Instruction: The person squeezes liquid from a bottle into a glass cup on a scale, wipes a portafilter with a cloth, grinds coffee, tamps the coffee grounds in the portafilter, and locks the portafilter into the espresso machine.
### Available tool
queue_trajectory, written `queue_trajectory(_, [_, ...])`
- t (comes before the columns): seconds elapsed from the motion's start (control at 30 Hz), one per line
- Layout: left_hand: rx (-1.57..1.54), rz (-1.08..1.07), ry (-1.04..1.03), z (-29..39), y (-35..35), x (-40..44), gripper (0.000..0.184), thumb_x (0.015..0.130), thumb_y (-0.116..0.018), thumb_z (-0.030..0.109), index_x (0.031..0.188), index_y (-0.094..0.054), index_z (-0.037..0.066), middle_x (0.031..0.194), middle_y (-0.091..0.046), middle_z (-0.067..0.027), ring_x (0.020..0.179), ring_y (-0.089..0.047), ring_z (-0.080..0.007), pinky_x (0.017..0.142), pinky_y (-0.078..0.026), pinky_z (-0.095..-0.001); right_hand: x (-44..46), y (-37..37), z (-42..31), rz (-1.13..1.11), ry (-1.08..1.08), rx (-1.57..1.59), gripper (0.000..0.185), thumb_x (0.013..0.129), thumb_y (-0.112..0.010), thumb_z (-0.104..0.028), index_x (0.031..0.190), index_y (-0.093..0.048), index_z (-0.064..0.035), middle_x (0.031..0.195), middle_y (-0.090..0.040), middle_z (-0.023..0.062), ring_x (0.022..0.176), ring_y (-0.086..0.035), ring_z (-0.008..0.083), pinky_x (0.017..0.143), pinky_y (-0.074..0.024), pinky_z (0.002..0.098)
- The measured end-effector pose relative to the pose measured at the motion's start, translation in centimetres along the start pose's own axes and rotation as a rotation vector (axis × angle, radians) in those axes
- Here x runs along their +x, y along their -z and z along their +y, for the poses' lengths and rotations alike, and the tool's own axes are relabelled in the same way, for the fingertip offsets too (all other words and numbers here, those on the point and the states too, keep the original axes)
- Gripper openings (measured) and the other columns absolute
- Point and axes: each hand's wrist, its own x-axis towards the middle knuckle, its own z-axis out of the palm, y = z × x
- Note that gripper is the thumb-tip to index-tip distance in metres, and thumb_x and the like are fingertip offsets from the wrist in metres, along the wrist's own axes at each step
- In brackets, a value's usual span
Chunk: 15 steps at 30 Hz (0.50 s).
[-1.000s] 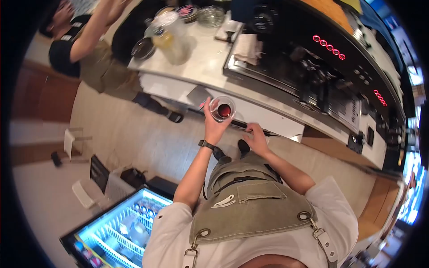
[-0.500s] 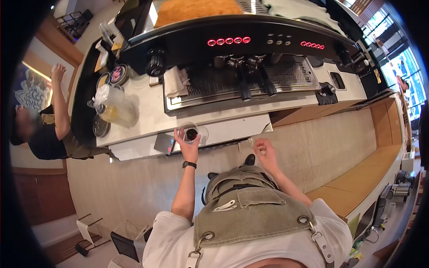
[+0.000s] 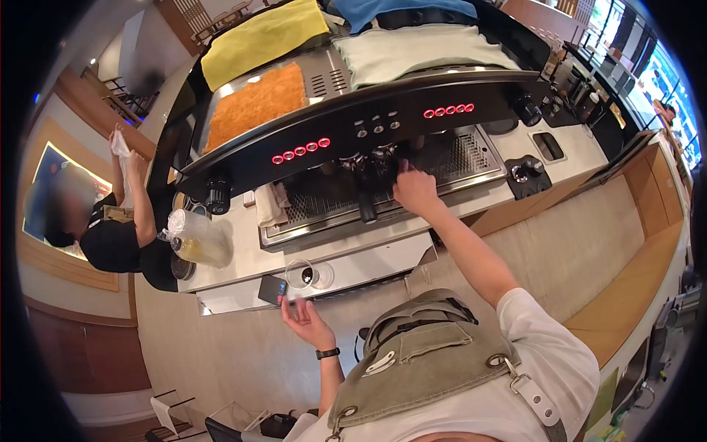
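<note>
At the espresso machine [image 3: 265, 132], my right hand [image 3: 415, 188] is closed around the handle of the right-hand portafilter, which it mostly hides. To its left, a second portafilter [image 3: 367, 197] sticks out from the machine, untouched. My left hand [image 3: 307, 321] is held below the counter edge, fingers apart and holding nothing. Just beyond its fingertips stands a clear cup [image 3: 300, 271] with dark liquid at the bottom. A small black device with a lit display [image 3: 272, 289] lies beside the cup.
A drip tray [image 3: 317, 206] runs under the machine, with a folded cloth [image 3: 271, 205] at its left end. Clear plastic containers [image 3: 200, 239] stand on the left counter. At far left, another person [image 3: 110, 239] holds a white cloth [image 3: 121, 147]. A tamping stand [image 3: 527, 177] sits at right.
My left hand has let go of the clear cup and drawn back. My right hand has risen from beside the apron to the portafilter handle. The view has shifted.
</note>
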Motion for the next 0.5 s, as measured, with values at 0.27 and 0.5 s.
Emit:
queue_trajectory(0.27, [-0.051,-0.259,0.136,3.3,-10.5,-3.4,0.032,0.11,-0.052,0.019,0.133,-0.055,-0.003,0.11,-0.072,-0.0197,0.081,-0.074,-0.0231,0.065,-0.061,-0.0315,-0.8,-0.3,5.9,-0.15,0.104,0.897,0.042,0.096,-0.066,-0.028,0.127,-0.056,-0.0006,0.098,-0.072,0.0173,0.086,-0.073,0.0289,0.078,-0.0593,0.0442])
queue_trajectory(0.5, [0.017,-0.4,-0.17,8.1,-17.4,-2.3,0.029,0.105,-0.059,0.008,0.132,-0.058,-0.002,0.106,-0.075,-0.0172,0.094,-0.074,-0.0213,0.08,-0.059,-0.0334,-3.5,2.2,7.0,-0.88,-0.426,2.207,0.024,0.105,-0.058,-0.022,0.124,-0.058,-0.0067,0.081,-0.054,0.0,0.063,-0.052,0.0127,0.054,-0.0417,0.0282])
